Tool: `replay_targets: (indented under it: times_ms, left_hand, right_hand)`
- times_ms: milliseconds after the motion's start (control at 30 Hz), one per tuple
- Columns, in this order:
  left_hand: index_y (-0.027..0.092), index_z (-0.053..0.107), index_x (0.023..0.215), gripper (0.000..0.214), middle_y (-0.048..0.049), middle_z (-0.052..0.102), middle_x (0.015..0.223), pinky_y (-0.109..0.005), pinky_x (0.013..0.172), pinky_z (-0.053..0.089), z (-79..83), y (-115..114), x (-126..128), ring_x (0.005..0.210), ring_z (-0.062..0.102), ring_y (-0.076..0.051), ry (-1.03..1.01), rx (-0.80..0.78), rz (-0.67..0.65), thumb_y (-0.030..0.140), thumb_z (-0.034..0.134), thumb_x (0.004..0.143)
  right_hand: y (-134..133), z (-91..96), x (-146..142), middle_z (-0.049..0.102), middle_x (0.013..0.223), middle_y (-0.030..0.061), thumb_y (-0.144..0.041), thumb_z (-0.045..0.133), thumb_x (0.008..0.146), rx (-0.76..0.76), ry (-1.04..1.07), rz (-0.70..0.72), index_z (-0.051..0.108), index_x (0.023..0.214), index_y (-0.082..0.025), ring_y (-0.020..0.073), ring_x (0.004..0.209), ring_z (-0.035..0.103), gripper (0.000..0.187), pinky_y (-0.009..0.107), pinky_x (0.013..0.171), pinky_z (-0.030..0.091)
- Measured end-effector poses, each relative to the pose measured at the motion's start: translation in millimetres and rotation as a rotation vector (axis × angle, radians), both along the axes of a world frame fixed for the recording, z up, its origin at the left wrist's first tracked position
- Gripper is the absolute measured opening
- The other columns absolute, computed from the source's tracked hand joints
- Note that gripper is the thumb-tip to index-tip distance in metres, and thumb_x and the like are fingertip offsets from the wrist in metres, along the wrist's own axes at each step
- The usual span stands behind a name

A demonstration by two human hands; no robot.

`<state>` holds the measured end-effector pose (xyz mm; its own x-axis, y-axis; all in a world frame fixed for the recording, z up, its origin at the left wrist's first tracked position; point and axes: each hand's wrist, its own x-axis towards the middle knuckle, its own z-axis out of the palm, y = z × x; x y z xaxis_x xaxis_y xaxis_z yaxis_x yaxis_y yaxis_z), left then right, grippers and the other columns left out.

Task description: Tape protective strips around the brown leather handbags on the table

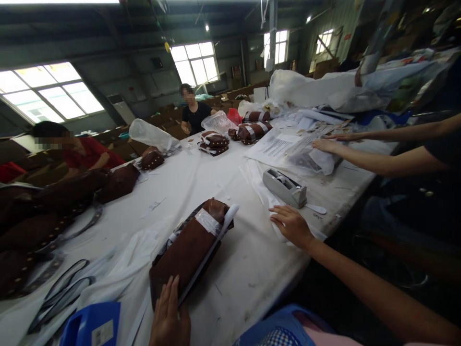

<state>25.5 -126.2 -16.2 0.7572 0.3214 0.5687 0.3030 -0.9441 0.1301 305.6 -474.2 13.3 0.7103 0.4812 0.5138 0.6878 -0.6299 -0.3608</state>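
Observation:
My left hand [170, 307] lies with its fingers stretched along the near end of a brown leather bag [187, 250]. The bag is folded into a long bundle, with a strip of clear tape [209, 222] across its far end and a white strip [230, 216] along its right side. To the right, my right hand [293, 226] rests with extended fingers on a thin white sheet [264, 192]. Just beyond those fingers is a grey tape dispenser [284, 187], apart from them. Nothing shows in either hand's grip.
Brown studded bags [72, 197] are heaped along the left. More taped bags [252, 130] sit farther back. A blue plastic object [91, 324] and dark straps [61, 293] lie front left. A co-worker's arms [370, 154] reach over plastic bags at right; two people are across the table.

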Motion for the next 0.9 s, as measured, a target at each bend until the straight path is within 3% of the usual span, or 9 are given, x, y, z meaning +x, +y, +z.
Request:
replay_targets:
  times_ms: [100,233,267,333,433,567,633,700,900]
  left_hand:
    - [0.035,0.024,0.157,0.074,-0.0045,0.058,0.144,-0.041,0.097,0.056,12.7,-5,3,0.12,0.064,-0.027,-0.024,-0.005,0.072,0.017,0.053,0.092]
    - [0.033,0.032,0.155,0.068,-0.0038,0.06,0.143,-0.035,0.085,0.058,27.2,-8,6,0.113,0.068,-0.026,-0.027,-0.048,0.168,0.02,0.055,0.092]
    - [0.032,0.033,0.154,0.067,-0.0042,0.06,0.143,-0.035,0.082,0.058,29.7,-8,7,0.112,0.068,-0.026,-0.028,-0.061,0.19,0.021,0.056,0.093]
    - [0.031,0.036,0.153,0.064,-0.0047,0.06,0.142,-0.033,0.079,0.058,33.2,-8,7,0.11,0.069,-0.026,-0.032,-0.077,0.221,0.023,0.057,0.093]
    - [0.03,0.039,0.152,0.062,-0.0048,0.061,0.141,-0.032,0.081,0.057,34.9,-7,8,0.111,0.068,-0.025,-0.04,-0.076,0.231,0.024,0.058,0.093]
    - [0.027,0.042,0.15,0.059,-0.0056,0.062,0.14,-0.031,0.089,0.055,34.9,0,7,0.114,0.067,-0.024,-0.062,-0.086,0.2,0.022,0.058,0.093]
    - [0.027,0.044,0.149,0.057,-0.006,0.063,0.139,-0.032,0.091,0.055,36.8,4,6,0.115,0.067,-0.024,-0.089,-0.103,0.199,0.023,0.058,0.093]
    - [0.026,0.046,0.147,0.056,-0.0067,0.064,0.137,-0.033,0.094,0.054,40.4,8,3,0.116,0.067,-0.025,-0.134,-0.148,0.218,0.026,0.06,0.093]
    - [0.027,0.047,0.145,0.057,-0.0075,0.064,0.135,-0.039,0.103,0.051,53.5,26,2,0.122,0.062,-0.026,-0.287,-0.373,0.355,0.038,0.064,0.092]
  right_hand:
    - [27,13.8,-43,0.071,0.123,0.0079,-0.025,0.053,0.096,0.027,0.279,0.276,0.075,0.094,-0.023,0.0259,0.117,0.064,0.022,0.045,0.105,0.048]
    - [44,20.2,-84,0.076,0.108,0.0052,-0.034,0.058,0.094,-0.113,0.781,0.702,0.077,0.092,-0.024,0.021,0.094,0.072,0.022,0.031,0.086,0.056]
    - [46,18.5,-86,0.077,0.099,0.0049,-0.039,0.056,0.096,-0.124,0.825,0.694,0.077,0.091,-0.023,0.0206,0.087,0.072,0.026,0.03,0.082,0.056]
    - [51,10.2,-79,0.077,0.094,0.0065,-0.044,0.048,0.1,-0.062,0.733,0.477,0.077,0.096,-0.021,0.022,0.086,0.072,0.037,0.033,0.083,0.056]
    - [63,-12.5,-51,0.067,0.129,0.0163,-0.044,0.04,0.102,0.011,0.38,0.046,0.068,0.124,-0.014,0.029,0.122,0.061,0.046,0.044,0.106,0.046]
    - [85,-45.6,-27,0.036,0.155,0.0272,-0.052,0.054,0.095,-0.302,0.302,-0.181,0.046,0.145,0.002,0.0386,0.147,0.029,0.074,0.055,0.12,0.026]
    - [95,-56.6,-30,0.031,0.158,0.0257,-0.055,0.053,0.095,-0.431,0.309,-0.137,0.04,0.149,0.001,0.0385,0.149,0.024,0.079,0.056,0.122,0.018]
    - [105,-60.9,-40,0.028,0.16,0.022,-0.055,0.049,0.098,-0.478,0.281,0.011,0.037,0.152,-0.003,0.0357,0.15,0.022,0.076,0.055,0.123,0.014]
    - [151,-44.4,-63,0.026,0.16,0.0177,-0.06,0.052,0.095,-0.461,0.252,0.57,0.034,0.155,-0.014,0.0332,0.15,0.023,0.078,0.058,0.123,0.015]
